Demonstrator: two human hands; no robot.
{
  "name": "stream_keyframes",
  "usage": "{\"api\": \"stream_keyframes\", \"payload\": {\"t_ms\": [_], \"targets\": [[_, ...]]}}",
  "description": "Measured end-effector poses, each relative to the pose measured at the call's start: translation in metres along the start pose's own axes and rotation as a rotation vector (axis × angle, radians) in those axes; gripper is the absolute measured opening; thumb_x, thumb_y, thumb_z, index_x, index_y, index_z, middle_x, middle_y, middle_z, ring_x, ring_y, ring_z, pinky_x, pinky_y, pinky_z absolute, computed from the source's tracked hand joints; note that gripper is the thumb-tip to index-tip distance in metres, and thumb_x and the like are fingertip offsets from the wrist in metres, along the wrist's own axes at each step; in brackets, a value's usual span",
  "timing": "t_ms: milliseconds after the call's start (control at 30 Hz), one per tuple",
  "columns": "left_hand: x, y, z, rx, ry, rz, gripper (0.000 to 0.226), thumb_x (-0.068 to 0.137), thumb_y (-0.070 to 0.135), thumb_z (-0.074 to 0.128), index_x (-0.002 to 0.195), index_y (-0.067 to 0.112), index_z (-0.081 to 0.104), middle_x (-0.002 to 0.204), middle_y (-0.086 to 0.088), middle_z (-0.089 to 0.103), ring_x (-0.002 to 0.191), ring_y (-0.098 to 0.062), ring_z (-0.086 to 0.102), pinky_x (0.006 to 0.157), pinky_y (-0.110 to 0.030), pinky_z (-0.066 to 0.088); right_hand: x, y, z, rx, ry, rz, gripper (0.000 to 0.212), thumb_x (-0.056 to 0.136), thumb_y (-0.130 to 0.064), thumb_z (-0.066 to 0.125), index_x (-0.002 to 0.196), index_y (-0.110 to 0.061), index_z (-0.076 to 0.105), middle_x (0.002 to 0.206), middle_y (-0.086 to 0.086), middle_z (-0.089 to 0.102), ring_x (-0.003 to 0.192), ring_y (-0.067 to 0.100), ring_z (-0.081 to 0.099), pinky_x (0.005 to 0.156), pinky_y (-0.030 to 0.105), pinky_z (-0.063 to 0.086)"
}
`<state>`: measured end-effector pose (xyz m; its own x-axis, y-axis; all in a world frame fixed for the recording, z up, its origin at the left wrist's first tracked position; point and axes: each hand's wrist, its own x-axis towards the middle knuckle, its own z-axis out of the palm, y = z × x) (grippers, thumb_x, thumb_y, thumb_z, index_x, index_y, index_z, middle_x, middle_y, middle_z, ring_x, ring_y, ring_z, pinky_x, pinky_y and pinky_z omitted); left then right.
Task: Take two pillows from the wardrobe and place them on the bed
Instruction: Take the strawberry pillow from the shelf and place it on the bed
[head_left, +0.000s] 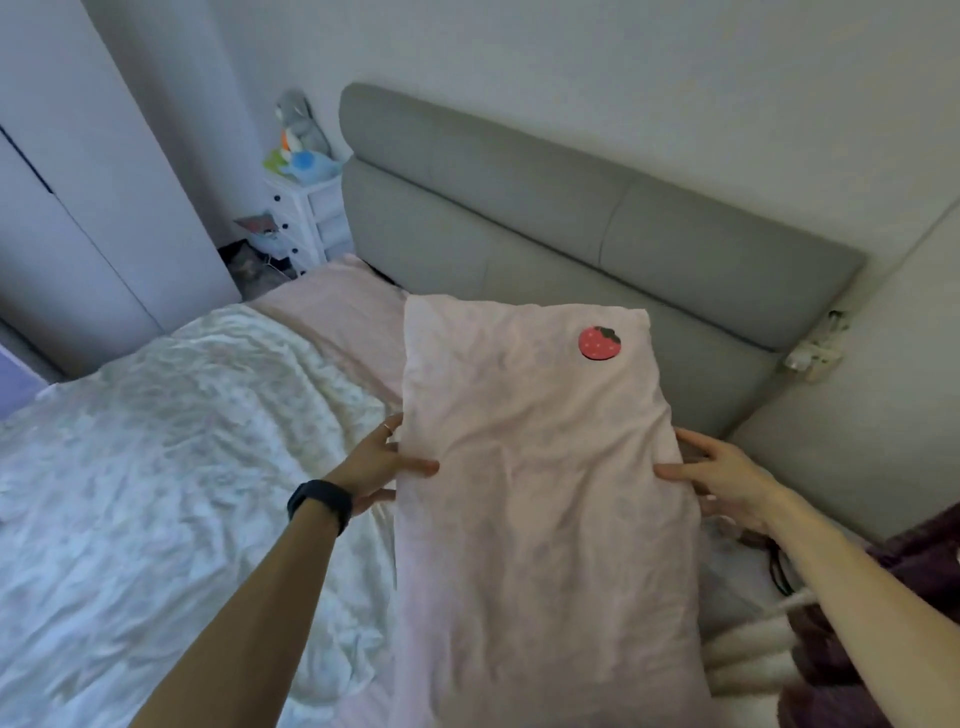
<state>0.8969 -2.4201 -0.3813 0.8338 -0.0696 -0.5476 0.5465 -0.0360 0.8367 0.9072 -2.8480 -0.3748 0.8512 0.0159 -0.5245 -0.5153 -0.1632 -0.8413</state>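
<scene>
The pink pillow (540, 467) is held lengthwise above the bed (156, 467), far end toward the grey headboard (571, 218). The left hand (379, 462) and right hand (727, 478) clasp its long edges. Lower it level; release both sides together near the headboard.

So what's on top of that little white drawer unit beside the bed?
Soft toys are piled on the white drawer unit: a grey one, with a blue one below. Its top surface is covered.

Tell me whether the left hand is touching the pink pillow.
Touching. The head view shows the left hand on the pillow's left edge, its thumb pressed onto the top of the fabric and its fingers against the side.
</scene>
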Motion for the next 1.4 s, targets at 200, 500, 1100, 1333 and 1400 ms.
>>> {"api": "stream_keyframes", "payload": {"t_ms": [200,500,1100,1333,1400], "targets": [[0.068,0.028,0.009,-0.061,0.151,0.039,0.094,0.073,0.002,0.085,0.146,0.034,0.036,0.115,-0.007,0.072,0.103,-0.030,0.070,0.084,-0.057,0.058,0.099,-0.065,-0.011,-0.096,-0.048,-0.006,0.093,0.057,-0.032,0.096,0.140,-0.036,0.054,0.124,-0.005,0.067,0.105,0.023,0.068,0.073,0.043,0.062],[0.142,0.014,0.025,-0.207,0.394,-0.044,0.100,0.075,0.002,0.084,0.153,0.029,0.027,0.110,-0.011,0.071,0.100,-0.033,0.070,0.081,-0.055,0.059,0.246,-0.101,-0.006,-0.225,-0.225,0.051,0.082,0.078,-0.011,0.084,0.148,-0.028,0.046,0.119,-0.002,0.066,0.101,0.020,0.069,0.077,0.046,0.062],[0.334,-0.025,0.099,-0.508,0.656,-0.268,0.081,0.075,0.005,0.084,0.138,0.030,0.039,0.110,0.000,0.067,0.093,-0.016,0.067,0.062,-0.030,0.058,0.547,-0.101,0.007,-0.633,-0.478,0.010,0.074,0.083,-0.001,0.074,0.148,-0.020,0.047,0.140,0.004,0.059,0.124,0.020,0.057,0.099,0.035,0.047],[0.386,-0.051,0.105,-0.511,0.694,-0.266,0.097,0.045,0.031,0.084,0.133,0.021,0.047,0.120,-0.005,0.067,0.109,-0.026,0.066,0.089,-0.044,0.058,0.608,-0.071,0.020,-0.773,-0.455,-0.048,0.067,0.087,-0.002,0.066,0.148,-0.022,0.047,0.135,0.005,0.063,0.113,0.018,0.059,0.097,0.031,0.046],[0.403,-0.061,0.102,-0.435,0.710,-0.282,0.083,0.064,0.020,0.081,0.138,0.021,0.043,0.133,-0.006,0.061,0.117,-0.028,0.062,0.091,-0.038,0.054,0.624,-0.053,0.026,-0.855,-0.406,-0.086,0.064,0.089,-0.008,0.063,0.148,-0.024,0.047,0.138,0.006,0.062,0.118,0.024,0.061,0.100,0.033,0.048]]}}
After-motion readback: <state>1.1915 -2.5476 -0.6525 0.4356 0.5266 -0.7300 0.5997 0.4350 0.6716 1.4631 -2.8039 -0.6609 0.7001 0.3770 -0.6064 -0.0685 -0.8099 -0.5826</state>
